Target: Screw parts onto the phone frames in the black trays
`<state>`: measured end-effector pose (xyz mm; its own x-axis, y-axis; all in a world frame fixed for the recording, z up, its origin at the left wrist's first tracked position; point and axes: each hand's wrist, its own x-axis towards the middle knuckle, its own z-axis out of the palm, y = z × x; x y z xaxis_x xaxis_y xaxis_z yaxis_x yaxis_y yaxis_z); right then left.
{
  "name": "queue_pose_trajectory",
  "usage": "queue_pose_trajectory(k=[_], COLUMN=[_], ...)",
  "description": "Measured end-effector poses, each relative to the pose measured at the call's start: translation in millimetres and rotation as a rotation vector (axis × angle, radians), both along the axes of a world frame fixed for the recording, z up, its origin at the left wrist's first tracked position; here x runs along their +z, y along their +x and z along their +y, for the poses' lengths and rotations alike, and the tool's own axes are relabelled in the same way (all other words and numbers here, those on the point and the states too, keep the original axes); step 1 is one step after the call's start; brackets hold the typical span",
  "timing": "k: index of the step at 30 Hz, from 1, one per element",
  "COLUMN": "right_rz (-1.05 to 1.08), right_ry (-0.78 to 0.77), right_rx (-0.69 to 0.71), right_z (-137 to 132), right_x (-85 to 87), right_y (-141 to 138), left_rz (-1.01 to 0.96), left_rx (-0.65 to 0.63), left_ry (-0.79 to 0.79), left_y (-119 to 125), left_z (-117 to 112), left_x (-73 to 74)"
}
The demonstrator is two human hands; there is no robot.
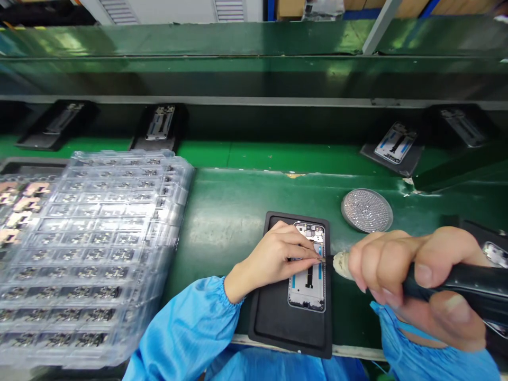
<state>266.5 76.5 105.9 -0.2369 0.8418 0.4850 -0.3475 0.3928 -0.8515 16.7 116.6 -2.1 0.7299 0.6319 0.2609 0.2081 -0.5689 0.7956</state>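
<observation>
My right hand is wrapped round a black electric screwdriver, held almost level and pointing left. Pale tape covers its nose. At the bit's tip, the fingers of my left hand are pinched together; whatever is between them is too small to make out. Both hands are above a phone frame, which has blue strips and a black flex cable. It lies in the right part of a black tray on the green bench. My left hand hides part of the frame's middle.
A domed silver screw dish stands behind the screwdriver. On the left are stacked clear plastic trays of small parts. Along the back, more phone frames sit in black trays on a green lower strip. Another frame lies at far right.
</observation>
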Motion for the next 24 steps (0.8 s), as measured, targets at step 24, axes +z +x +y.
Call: queue_pose_trajectory(k=[24], right_rz=[0.08], right_ry=[-0.033], right_rx=[-0.181], right_z=[12.3], right_x=[-13.9], right_y=[-14.7], left_rz=[0.189], left_rx=[0.357], left_ry=[-0.034], left_y=[2.3], left_z=[4.0], left_x=[11.6])
